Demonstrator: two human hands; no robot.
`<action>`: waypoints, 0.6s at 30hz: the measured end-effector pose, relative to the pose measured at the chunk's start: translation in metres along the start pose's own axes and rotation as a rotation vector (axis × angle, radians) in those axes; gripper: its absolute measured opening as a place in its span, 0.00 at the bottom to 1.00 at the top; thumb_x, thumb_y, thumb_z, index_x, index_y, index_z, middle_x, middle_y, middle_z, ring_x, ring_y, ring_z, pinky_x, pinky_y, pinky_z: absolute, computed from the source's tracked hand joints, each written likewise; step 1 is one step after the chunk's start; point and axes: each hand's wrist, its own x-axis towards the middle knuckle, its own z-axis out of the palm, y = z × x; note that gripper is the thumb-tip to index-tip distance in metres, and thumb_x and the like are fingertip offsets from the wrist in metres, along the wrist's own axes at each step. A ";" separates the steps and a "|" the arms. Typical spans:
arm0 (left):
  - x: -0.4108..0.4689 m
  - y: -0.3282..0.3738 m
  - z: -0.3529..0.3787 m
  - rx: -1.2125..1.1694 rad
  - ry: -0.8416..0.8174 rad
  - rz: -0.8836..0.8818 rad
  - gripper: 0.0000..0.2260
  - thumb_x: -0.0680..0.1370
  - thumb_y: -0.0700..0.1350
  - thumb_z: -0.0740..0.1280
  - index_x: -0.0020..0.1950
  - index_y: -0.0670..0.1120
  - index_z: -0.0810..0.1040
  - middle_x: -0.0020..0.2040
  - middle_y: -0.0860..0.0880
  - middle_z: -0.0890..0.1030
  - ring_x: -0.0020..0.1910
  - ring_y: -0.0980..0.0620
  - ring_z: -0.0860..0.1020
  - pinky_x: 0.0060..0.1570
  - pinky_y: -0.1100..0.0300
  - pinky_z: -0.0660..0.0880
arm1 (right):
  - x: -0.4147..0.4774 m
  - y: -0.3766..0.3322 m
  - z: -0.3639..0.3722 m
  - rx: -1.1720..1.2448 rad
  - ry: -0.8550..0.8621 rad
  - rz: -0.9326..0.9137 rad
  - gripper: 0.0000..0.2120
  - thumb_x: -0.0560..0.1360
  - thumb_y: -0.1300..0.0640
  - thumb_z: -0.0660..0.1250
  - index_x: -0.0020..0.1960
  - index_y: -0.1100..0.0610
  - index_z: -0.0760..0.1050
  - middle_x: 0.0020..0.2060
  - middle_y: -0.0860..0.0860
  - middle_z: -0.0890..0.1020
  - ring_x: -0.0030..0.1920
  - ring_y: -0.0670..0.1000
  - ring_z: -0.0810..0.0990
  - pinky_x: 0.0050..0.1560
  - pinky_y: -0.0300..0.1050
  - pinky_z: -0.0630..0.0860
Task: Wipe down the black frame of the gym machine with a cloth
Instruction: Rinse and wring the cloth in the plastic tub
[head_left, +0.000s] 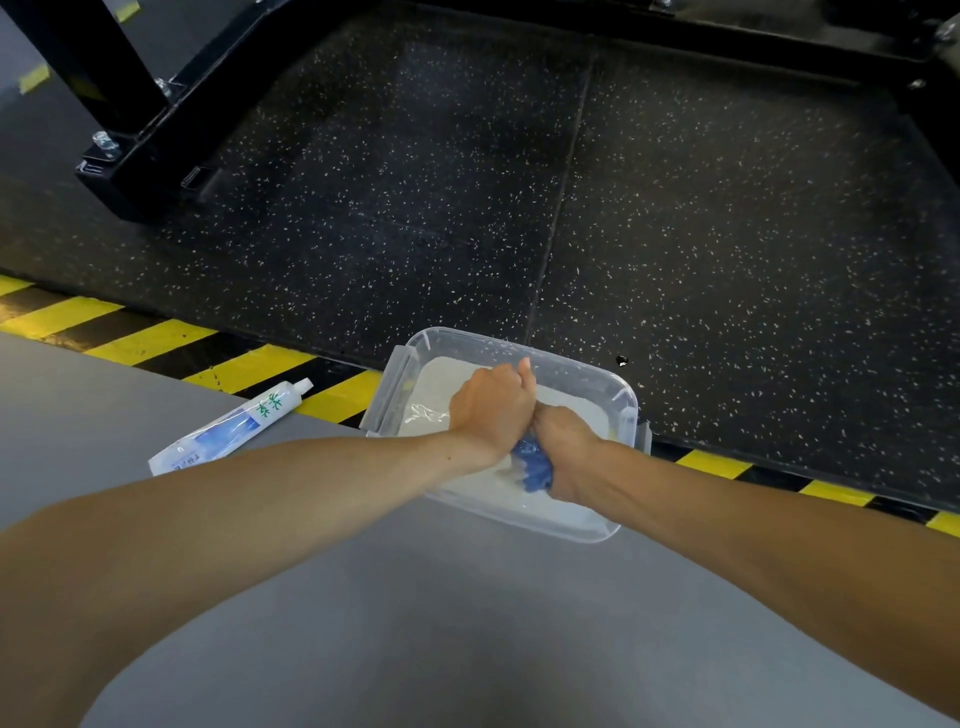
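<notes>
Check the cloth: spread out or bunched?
Bunched: the blue cloth is wrung tight between the left hand and right hand, over the clear tub.

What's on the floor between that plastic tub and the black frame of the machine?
Nothing but bare speckled rubber mat lies between the tub and the black frame, as the head view shows.

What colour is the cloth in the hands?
The cloth is blue; head view shows it best.
</notes>
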 end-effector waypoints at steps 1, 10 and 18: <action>-0.002 -0.006 -0.003 0.013 -0.014 0.016 0.22 0.84 0.50 0.50 0.40 0.40 0.74 0.46 0.37 0.80 0.49 0.38 0.77 0.42 0.55 0.66 | -0.001 0.002 -0.001 -0.060 -0.026 0.004 0.24 0.83 0.52 0.50 0.28 0.54 0.58 0.18 0.49 0.61 0.19 0.47 0.54 0.23 0.33 0.53; 0.010 -0.041 -0.027 0.277 -0.256 0.008 0.23 0.83 0.56 0.47 0.44 0.43 0.73 0.48 0.40 0.81 0.47 0.43 0.77 0.45 0.54 0.69 | -0.016 -0.008 -0.014 -0.649 -0.032 -0.281 0.18 0.80 0.45 0.61 0.43 0.59 0.74 0.29 0.50 0.76 0.27 0.46 0.74 0.25 0.35 0.68; 0.017 -0.046 -0.052 0.253 -0.745 0.163 0.09 0.74 0.45 0.70 0.42 0.47 0.70 0.40 0.46 0.75 0.31 0.52 0.74 0.25 0.64 0.69 | -0.002 -0.011 -0.030 -0.669 0.071 -0.402 0.07 0.72 0.68 0.66 0.44 0.57 0.73 0.39 0.53 0.76 0.42 0.52 0.73 0.37 0.43 0.68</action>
